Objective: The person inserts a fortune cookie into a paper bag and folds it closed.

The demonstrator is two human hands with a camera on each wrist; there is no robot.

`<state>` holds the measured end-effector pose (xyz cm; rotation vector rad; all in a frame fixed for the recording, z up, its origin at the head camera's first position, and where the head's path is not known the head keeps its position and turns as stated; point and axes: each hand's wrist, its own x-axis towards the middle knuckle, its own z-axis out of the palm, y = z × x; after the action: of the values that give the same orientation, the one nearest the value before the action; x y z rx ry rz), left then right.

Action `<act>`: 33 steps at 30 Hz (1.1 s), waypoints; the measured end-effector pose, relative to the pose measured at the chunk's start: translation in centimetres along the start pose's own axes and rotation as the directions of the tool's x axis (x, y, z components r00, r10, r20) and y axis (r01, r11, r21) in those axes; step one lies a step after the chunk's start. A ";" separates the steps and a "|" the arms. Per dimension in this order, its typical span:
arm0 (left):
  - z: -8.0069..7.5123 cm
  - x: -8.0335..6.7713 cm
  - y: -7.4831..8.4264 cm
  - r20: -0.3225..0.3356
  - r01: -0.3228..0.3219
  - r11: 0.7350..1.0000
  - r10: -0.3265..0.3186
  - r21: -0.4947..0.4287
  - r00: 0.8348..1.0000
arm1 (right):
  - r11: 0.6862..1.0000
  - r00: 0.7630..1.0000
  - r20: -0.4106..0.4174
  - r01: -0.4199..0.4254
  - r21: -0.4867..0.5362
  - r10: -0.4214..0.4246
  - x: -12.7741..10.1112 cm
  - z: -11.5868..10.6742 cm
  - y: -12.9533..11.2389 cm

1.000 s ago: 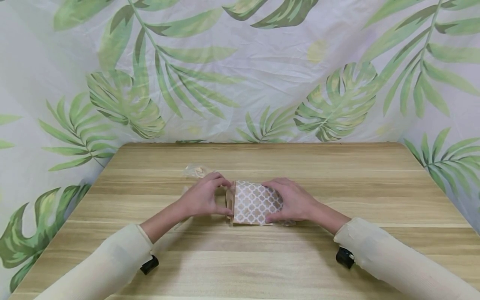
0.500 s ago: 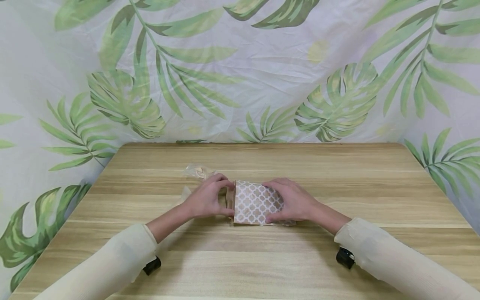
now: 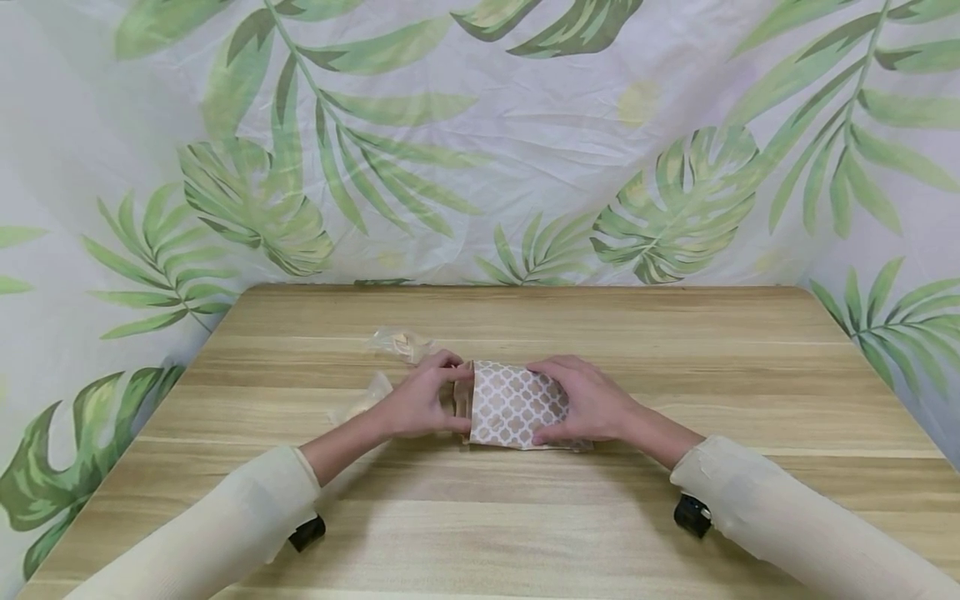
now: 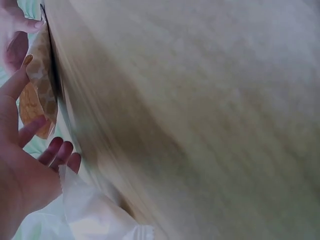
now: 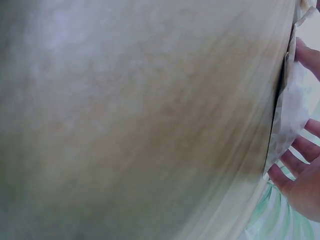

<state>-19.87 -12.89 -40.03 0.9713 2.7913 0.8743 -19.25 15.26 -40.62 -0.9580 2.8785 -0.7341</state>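
Note:
A small brown paper bag (image 3: pixel 513 406) with a white lattice print lies on the wooden table (image 3: pixel 480 517). My left hand (image 3: pixel 442 400) holds its open left end, with the index finger on the far edge and the thumb on the near edge. My right hand (image 3: pixel 573 404) grips the bag's right end, fingers over the top and thumb at the near edge. In the left wrist view the bag (image 4: pixel 42 85) stands between the thumb and fingers of my left hand (image 4: pixel 25 165). The right wrist view shows my right hand (image 5: pixel 305 175) with its fingers against the bag (image 5: pixel 292 110).
Two crumpled clear plastic wrappers lie left of the bag, one (image 3: pixel 397 342) behind my left hand and one (image 3: pixel 360 402) beside its wrist. A leaf-print cloth (image 3: pixel 480 142) hangs behind the table. Bare wood (image 3: pixel 750 367) stretches to the right and front.
My left hand has slid a little to the right onto the bag's open end, uncovering the nearer clear wrapper. The right hand and the bag have stayed put.

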 end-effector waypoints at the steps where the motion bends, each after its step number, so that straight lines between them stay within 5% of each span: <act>1: -0.1 0.0 0.0 0.012 -0.007 1.000 0.007 -0.013 1.000 | 1.000 1.000 -0.001 0.001 0.001 -0.001 0.0 0.0 0.0; 7: -1.0 -0.2 -0.2 0.052 -0.014 0.995 0.019 -0.101 0.998 | 1.000 1.000 0.001 0.013 0.002 -0.013 0.0 -0.1 -0.1; 18: -2.3 -0.7 -0.8 -0.058 0.039 0.991 -0.047 -0.128 0.997 | 0.991 0.996 -0.031 0.077 -0.106 -0.081 0.2 0.5 -1.1; 33: -3.8 -0.8 -1.4 -0.141 -0.006 0.994 -0.010 -0.111 0.990 | 0.998 0.999 -0.036 0.024 -0.054 -0.026 0.5 0.7 -1.3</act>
<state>-20.94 -16.14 -37.72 0.9237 2.8206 1.1282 -18.75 13.75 -40.62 -0.9990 2.9372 -0.6859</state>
